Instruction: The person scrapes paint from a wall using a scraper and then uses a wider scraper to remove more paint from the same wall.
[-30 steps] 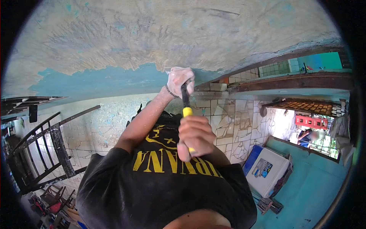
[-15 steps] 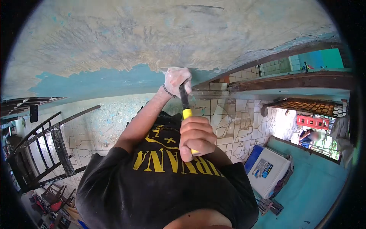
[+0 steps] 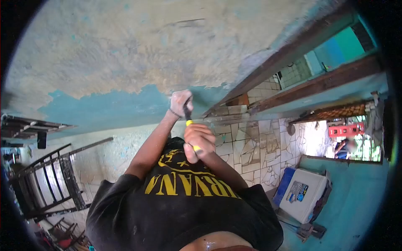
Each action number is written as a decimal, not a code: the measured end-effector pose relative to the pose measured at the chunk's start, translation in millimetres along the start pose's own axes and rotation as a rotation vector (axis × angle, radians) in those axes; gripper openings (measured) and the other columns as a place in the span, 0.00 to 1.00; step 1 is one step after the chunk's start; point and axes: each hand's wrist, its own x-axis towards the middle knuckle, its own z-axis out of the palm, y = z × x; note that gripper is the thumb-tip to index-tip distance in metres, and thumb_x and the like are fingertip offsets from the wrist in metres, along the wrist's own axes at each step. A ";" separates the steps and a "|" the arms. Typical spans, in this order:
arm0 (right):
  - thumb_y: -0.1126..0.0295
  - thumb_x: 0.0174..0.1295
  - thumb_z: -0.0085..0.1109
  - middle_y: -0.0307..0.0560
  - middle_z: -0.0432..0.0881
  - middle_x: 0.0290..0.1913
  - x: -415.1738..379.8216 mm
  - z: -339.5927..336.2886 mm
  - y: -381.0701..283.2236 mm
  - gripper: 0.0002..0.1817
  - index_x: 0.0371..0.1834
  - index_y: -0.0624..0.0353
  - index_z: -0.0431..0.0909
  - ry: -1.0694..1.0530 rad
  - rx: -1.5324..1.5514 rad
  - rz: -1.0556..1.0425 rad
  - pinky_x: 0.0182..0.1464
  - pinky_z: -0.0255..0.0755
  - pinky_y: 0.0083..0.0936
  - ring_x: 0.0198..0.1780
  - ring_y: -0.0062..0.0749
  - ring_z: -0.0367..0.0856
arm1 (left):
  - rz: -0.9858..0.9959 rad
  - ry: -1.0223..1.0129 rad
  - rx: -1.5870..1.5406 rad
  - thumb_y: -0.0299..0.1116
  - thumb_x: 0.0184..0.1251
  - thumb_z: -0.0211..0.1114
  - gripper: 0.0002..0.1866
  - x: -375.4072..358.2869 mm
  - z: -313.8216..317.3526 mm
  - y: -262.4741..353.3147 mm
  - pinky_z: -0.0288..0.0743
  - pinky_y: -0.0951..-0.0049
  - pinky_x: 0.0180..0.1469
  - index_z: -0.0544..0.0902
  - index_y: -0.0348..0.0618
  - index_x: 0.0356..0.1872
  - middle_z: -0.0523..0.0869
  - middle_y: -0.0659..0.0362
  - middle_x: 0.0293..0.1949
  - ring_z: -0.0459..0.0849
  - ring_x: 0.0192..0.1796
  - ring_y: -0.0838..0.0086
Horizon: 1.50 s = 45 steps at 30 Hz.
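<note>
- The right hand is wrapped tight in a fist round the yellow grip of a scraper, low on the handle.
- The left hand, pale with dust, is closed round the dark shaft higher up, right at the wall, with a bracelet on its wrist.
- The scraper runs between the two hands, the yellow part showing only as a short strip above the right fist. Its blade is hidden behind the left hand, so its shape and its contact with the wall cannot be made out.
- The left hand sits on the ragged line where bare, beige, scraped plaster meets a band of teal paint left along that line.
- To the right of the hands the plaster ends at a dark wooden frame running on a slant; the left hand is near its edge but apart from it.
- To the left the wall is open for a long stretch, with nothing standing against it close to the hands.
- The person's black T-shirt with yellow lettering fills the lower middle and hides whatever is behind it.
- A cracked-tile floor shows past the arms, with a white appliance well off to the right and a dark metal frame well off to the left.
- In the bright opening at far right, another person is blurred and partly hidden beside a red crate.
- The round lens edge cuts off all corners in black.
</note>
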 end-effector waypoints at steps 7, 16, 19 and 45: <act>0.77 0.57 0.59 0.45 0.75 0.20 25.7 -11.1 -38.8 0.09 0.25 0.63 0.69 0.042 0.037 -0.075 0.26 0.76 0.36 0.19 0.35 0.75 | 0.092 0.081 -0.021 0.32 0.49 0.63 0.09 49.0 -11.5 45.9 0.68 0.56 0.25 0.73 0.44 0.29 0.72 0.54 0.21 0.75 0.21 0.55; 0.78 0.50 0.60 0.46 0.75 0.22 -29.3 4.1 14.5 0.08 0.24 0.63 0.69 -0.011 -0.004 0.061 0.30 0.76 0.37 0.21 0.42 0.77 | -0.062 0.005 -0.039 0.32 0.55 0.63 0.08 -18.8 7.5 0.0 0.66 0.57 0.25 0.72 0.44 0.26 0.70 0.53 0.21 0.75 0.22 0.53; 0.79 0.54 0.60 0.46 0.76 0.22 8.6 -12.0 -16.7 0.08 0.26 0.65 0.68 -0.043 0.004 -0.003 0.28 0.76 0.37 0.20 0.40 0.76 | -0.037 0.057 -0.022 0.28 0.47 0.62 0.06 14.7 0.6 29.4 0.67 0.57 0.25 0.73 0.44 0.25 0.71 0.53 0.21 0.75 0.21 0.53; 0.81 0.51 0.60 0.44 0.75 0.21 13.8 -15.6 10.3 0.08 0.26 0.63 0.68 -0.068 0.037 0.048 0.25 0.73 0.36 0.18 0.37 0.74 | -0.022 0.044 -0.099 0.42 0.65 0.64 0.14 13.0 16.8 11.4 0.68 0.61 0.23 0.74 0.45 0.26 0.72 0.58 0.19 0.76 0.19 0.59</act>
